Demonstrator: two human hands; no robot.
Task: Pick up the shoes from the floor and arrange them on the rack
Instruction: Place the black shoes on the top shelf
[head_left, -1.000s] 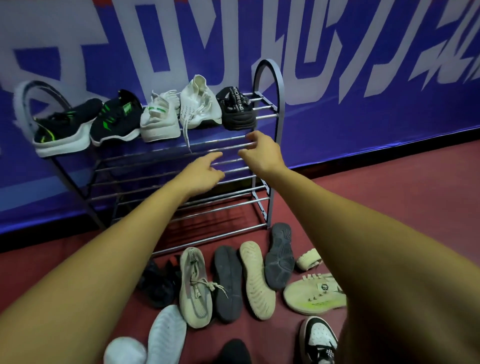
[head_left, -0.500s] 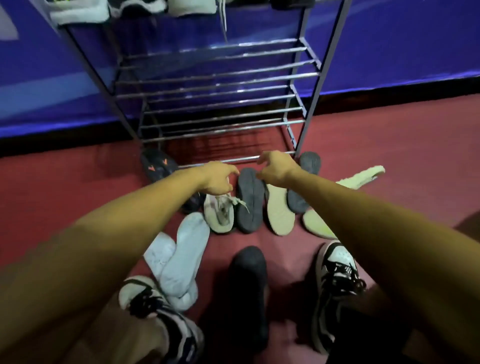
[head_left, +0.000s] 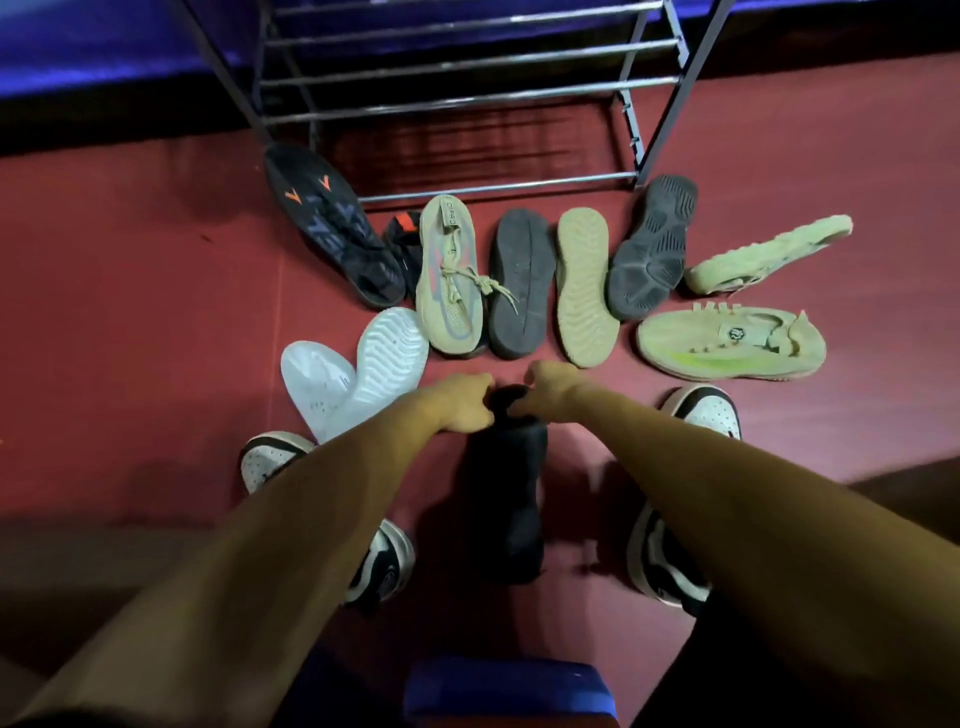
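Observation:
A black shoe (head_left: 506, 499) lies on the red floor between my feet, toe end away from me. My left hand (head_left: 462, 405) grips its far end from the left, and my right hand (head_left: 550, 389) grips the same end from the right, fingers curled. Beyond my hands several more shoes lie on the floor: a beige laced one (head_left: 449, 275), a black sole (head_left: 519, 283), a tan sole (head_left: 584, 286), a dark grey sole (head_left: 652, 244) and two pale green shoes (head_left: 732, 343). The metal rack (head_left: 467, 98) stands behind them, its lower bars bare.
Two white shoes (head_left: 353, 371) lie sole up at the left, a black shoe with orange marks (head_left: 332, 223) further back. My own black-and-white sneakers (head_left: 675, 545) stand either side. A blue block (head_left: 509, 691) sits at the bottom edge. A blue wall runs behind the rack.
My view has dropped from the rack's top shelf to the floor. Both hands came down from the rack bars and back toward me, and now hold the black shoe between my feet.

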